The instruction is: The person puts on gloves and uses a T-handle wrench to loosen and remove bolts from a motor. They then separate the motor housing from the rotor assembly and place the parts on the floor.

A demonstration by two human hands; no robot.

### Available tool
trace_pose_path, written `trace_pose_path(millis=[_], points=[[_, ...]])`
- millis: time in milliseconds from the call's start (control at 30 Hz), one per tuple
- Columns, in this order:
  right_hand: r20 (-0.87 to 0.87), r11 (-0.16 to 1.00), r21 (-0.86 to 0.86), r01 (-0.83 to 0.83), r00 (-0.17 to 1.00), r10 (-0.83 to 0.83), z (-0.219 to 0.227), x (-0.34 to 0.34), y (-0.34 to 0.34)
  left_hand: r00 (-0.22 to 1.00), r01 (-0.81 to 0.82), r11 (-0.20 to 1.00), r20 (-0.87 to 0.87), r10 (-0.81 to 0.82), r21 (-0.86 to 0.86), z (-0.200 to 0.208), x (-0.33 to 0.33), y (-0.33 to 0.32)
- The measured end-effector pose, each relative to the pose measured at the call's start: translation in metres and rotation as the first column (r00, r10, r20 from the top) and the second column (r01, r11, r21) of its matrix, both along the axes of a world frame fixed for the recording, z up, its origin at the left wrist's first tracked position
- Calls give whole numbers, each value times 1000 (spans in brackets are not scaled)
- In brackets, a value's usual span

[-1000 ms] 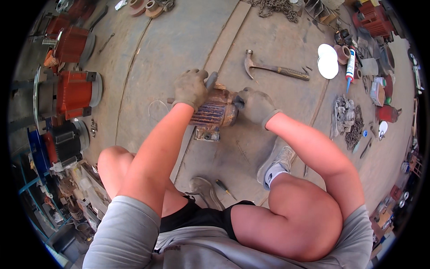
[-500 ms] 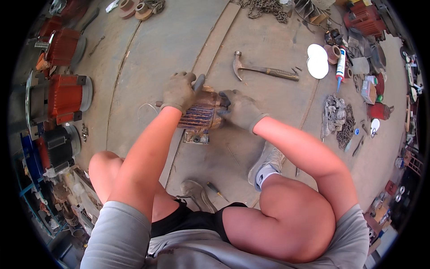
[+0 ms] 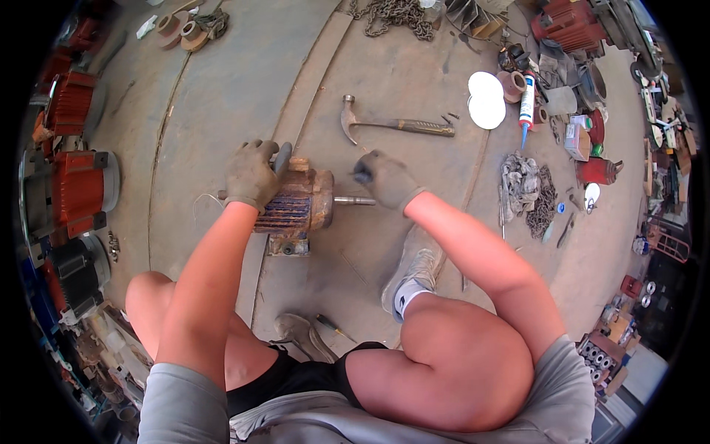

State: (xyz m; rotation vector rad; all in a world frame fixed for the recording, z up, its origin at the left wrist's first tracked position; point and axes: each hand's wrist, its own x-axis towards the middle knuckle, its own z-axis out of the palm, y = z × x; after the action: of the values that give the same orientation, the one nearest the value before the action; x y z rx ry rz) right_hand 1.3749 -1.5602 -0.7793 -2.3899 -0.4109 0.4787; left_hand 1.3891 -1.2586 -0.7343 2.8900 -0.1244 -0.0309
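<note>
A small rusty electric motor (image 3: 319,198) with blue-streaked cooling fins lies on the floor in front of me. From its right end a bare metal shaft (image 3: 355,200) sticks out. My left hand (image 3: 254,175), in a dirty work glove, grips the motor's left part from above. Just beyond the shaft's tip, my gloved right hand (image 3: 386,180) hangs apart from the motor. Its fingers are curled together and slightly blurred; whatever they may hold is hidden.
A claw hammer (image 3: 425,127) lies beyond the motor, and a screwdriver (image 3: 334,326) by my left shoe. To the right are white discs (image 3: 486,102), a sealant tube (image 3: 526,107), a rag (image 3: 520,180) and a chain (image 3: 544,203). Red motors (image 3: 78,191) stand at the left.
My right hand has come off the motor's end and moved away to the right, uncovering the shaft. My left hand stays on the motor. The whole view has shifted slightly.
</note>
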Motion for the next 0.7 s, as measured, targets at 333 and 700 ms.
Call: trace_pose_path(millis=[333, 700], points=[[190, 801, -414, 432, 902, -388, -66, 120, -230, 999, 36, 999, -24, -35, 29, 0, 7, -3], [71, 742, -670, 23, 997, 33, -60, 105, -78, 998, 58, 998, 13, -58, -7, 1, 7, -6]])
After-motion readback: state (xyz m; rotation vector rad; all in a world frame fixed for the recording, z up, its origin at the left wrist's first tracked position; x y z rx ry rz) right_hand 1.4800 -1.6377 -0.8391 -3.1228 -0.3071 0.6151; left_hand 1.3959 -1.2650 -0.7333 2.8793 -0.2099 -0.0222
